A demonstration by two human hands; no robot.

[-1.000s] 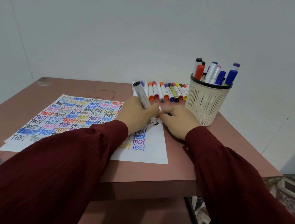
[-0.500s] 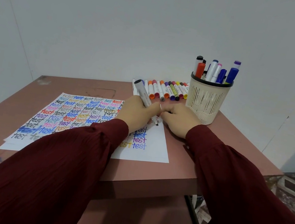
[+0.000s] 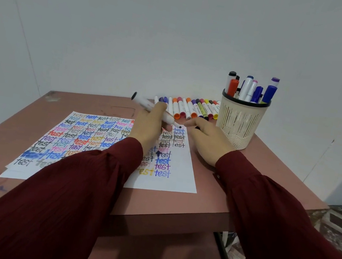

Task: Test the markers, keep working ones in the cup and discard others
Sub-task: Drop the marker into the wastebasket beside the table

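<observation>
We see the left hand (image 3: 149, 125) curled round a marker (image 3: 147, 104). The marker is a smooth, round white stick. It lies slanted: its black back end points up and to the left, and its dark tip points down and to the right, over the top corner of the paper (image 3: 180, 176). We cannot tell if the tip touches.

The right hand (image 3: 207, 142) sits just beside it with bent fingers. It pinches a small dark piece (image 3: 197, 127).

The flat white paper is full of the word "test" in many colors. It lies on a smooth pink-brown table (image 3: 175, 204). Behind it lies a row of markers (image 3: 191, 108). At the right stands a cream cup (image 3: 240, 122) with slits, and more markers stand in it.
</observation>
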